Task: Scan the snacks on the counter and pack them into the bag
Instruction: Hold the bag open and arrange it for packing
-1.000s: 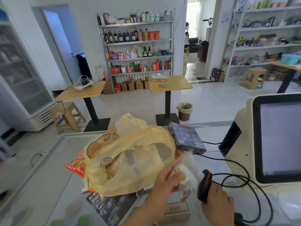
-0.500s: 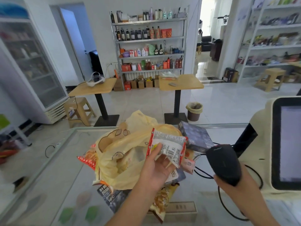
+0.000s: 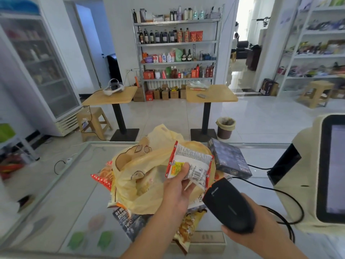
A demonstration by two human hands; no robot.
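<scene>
My left hand point(image 3: 179, 186) holds up a small white snack packet with red edges point(image 3: 192, 161), its barcode side turned toward me. My right hand point(image 3: 255, 230) grips a black corded barcode scanner point(image 3: 229, 204), its head just below and right of the packet. Behind the packet a crumpled yellow plastic bag point(image 3: 141, 176) lies on the glass counter point(image 3: 61, 193). More snack packs lie under and around the bag: a red-and-orange one point(image 3: 103, 176) at its left, a dark one with white lettering point(image 3: 125, 219) below, an orange one point(image 3: 188, 227) near my wrist.
A dark blue box point(image 3: 229, 159) lies right of the bag. A cream checkout terminal with a screen point(image 3: 321, 174) stands at the right edge, and the scanner cable point(image 3: 291, 208) loops in front of it. Beyond the counter are two wooden tables, stools, a bin and stocked shelves.
A second ago my left hand was low at the pile and the scanner hung by the counter. Both hands have risen; the packet is lifted and the scanner has closed in beneath it.
</scene>
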